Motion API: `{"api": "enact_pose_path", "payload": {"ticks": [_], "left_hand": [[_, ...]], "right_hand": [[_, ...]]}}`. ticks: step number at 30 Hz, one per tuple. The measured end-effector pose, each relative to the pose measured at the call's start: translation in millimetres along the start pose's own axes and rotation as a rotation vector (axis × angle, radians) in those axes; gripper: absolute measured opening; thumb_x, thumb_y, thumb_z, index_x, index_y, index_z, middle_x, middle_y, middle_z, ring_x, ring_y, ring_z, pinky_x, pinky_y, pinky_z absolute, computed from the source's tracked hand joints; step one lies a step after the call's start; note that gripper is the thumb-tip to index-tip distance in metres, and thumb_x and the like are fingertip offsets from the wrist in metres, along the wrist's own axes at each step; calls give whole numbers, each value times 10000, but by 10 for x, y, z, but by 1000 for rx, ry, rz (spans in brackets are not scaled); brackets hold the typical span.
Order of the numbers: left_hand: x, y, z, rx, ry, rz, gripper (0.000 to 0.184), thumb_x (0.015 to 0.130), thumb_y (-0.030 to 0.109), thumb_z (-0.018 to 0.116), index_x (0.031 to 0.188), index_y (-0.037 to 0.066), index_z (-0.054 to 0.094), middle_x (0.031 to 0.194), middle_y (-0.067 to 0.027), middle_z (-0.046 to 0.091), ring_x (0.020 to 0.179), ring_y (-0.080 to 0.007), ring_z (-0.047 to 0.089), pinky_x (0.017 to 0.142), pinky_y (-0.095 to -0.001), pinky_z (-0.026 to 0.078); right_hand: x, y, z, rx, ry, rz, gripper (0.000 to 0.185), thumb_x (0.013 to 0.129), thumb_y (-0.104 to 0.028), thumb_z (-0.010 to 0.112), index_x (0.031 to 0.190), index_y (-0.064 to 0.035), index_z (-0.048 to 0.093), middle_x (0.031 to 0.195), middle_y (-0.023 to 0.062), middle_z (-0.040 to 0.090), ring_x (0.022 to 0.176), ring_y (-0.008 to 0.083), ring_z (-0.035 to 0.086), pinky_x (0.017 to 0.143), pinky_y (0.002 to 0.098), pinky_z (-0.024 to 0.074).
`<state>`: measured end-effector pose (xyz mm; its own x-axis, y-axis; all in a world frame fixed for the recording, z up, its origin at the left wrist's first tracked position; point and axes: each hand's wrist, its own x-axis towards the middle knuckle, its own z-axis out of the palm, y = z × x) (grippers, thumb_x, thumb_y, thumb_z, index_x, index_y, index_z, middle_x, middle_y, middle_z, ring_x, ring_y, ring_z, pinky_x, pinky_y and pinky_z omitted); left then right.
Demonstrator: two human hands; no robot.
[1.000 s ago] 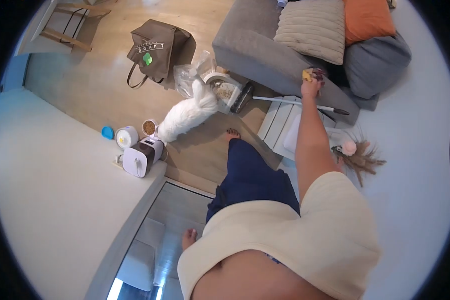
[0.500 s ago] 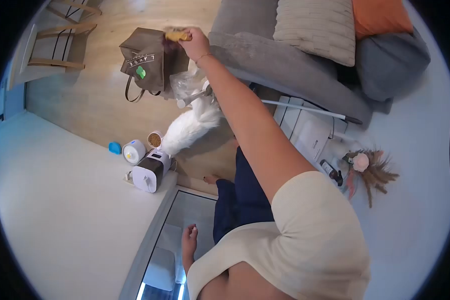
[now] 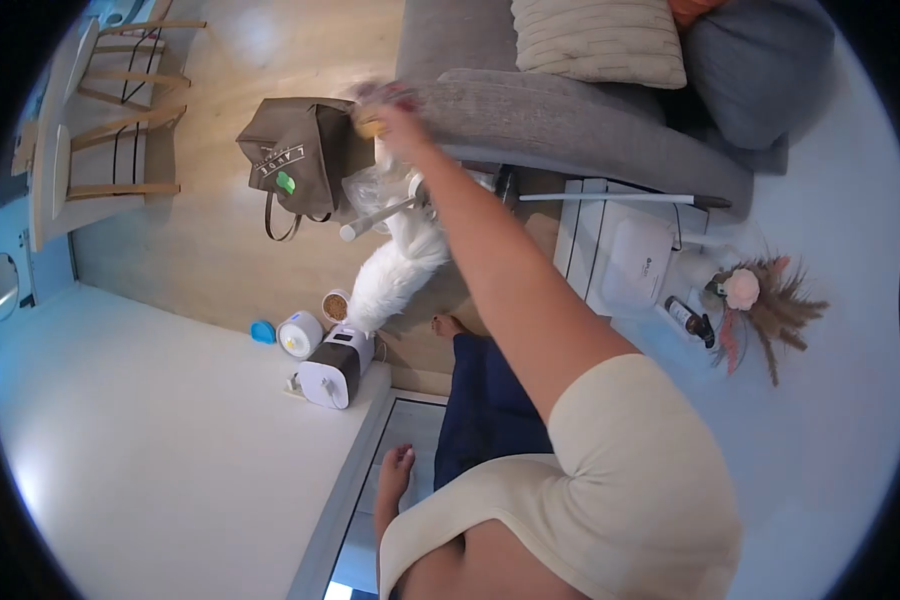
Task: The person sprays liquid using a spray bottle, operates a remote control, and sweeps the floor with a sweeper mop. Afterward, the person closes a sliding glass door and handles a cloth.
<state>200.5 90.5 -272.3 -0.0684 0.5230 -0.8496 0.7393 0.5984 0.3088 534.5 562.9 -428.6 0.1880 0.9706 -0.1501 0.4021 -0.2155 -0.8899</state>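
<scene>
My right hand [image 3: 400,128], blurred by motion, is stretched out past the sofa's arm, its fingers closed on a yellow and dark red object [image 3: 370,122] too smeared to name. Just left of it stands a brown bag [image 3: 288,150] on the floor. Below the hand is a white furry animal [image 3: 395,275], beside clear plastic [image 3: 363,190] and a pale handle [image 3: 375,220]. My left hand [image 3: 397,462] hangs low by my body, fingers loosely bent, with nothing visible in it.
The grey sofa [image 3: 560,118] holds cushions. A long white stick [image 3: 610,197] lies across a slatted white surface [image 3: 582,240] near dried flowers [image 3: 760,290]. A pet feeder [image 3: 332,372] and food bowl [image 3: 336,305] are by the wall. Wooden-legged chairs [image 3: 135,125] stand upper left.
My right hand has swung left from the sofa's arm toward the bag, still holding the yellow and dark red object, then moved slightly down and right. The view has shifted.
</scene>
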Motion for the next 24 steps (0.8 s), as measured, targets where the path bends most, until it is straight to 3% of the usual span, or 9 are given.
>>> {"api": "enact_pose_path", "payload": {"ticks": [1,6,11,12,15,18,20,21,24], "left_hand": [[58,140,-59,58,-11,28,311,853,256,527,1039,9,562,967,-158,587,886,-235,570,786,-321,436],[157,573,-388,-4,15,76,301,862,245,514,1051,14,556,983,-147,587,897,-227,570,797,-319,435],[374,226,-605,-29,38,95,294,858,236,515,1043,12,556,946,-133,598,872,-213,573,785,-312,439],[380,170,-640,-39,49,80,296,855,239,519,1041,12,557,929,-130,602,866,-212,575,779,-313,440],[379,19,-651,14,5,37,304,849,245,525,1041,11,557,910,-131,609,860,-211,580,767,-317,444],[403,-213,-589,-47,-51,-50,304,850,242,524,1044,10,555,912,-141,609,861,-218,581,762,-323,445],[442,-365,-519,-37,-19,-13,304,847,243,528,1042,11,554,912,-143,608,859,-223,582,762,-325,445],[409,-338,-502,-30,-40,-26,301,849,246,527,1036,12,557,916,-142,607,866,-224,581,765,-324,444],[428,-526,-511,-18,-42,-14,296,852,248,526,1029,14,560,927,-139,604,875,-221,576,772,-321,441]], "right_hand": [[-94,-462,-30,-34,-108,-74,256,717,-144,583,964,-87,545,911,160,601,873,313,580,727,376,458],[-313,-965,145,282,88,-141,236,721,-92,579,953,-75,536,885,166,601,869,319,580,717,375,458],[-655,-449,-591,256,747,-39,227,745,-84,584,953,-28,511,961,157,548,914,318,530,800,384,409],[-723,-415,-824,398,811,141,235,756,-103,588,963,-28,504,965,172,537,905,334,524,800,390,406],[-689,239,-983,53,1008,140,210,761,-61,532,968,-33,503,939,191,555,912,362,531,796,420,409],[-571,208,-429,-166,792,219,186,749,-31,543,934,-46,529,847,170,606,813,342,586,720,403,447],[-298,150,169,-138,406,118,235,735,-18,531,965,-65,527,846,167,610,806,350,587,730,402,451],[-161,37,411,127,320,67,230,735,-49,554,962,-60,517,870,170,608,829,346,586,738,394,452],[-71,-809,518,118,88,-11,253,744,-95,597,980,-60,513,874,130,614,828,251,602,715,331,461]]}}
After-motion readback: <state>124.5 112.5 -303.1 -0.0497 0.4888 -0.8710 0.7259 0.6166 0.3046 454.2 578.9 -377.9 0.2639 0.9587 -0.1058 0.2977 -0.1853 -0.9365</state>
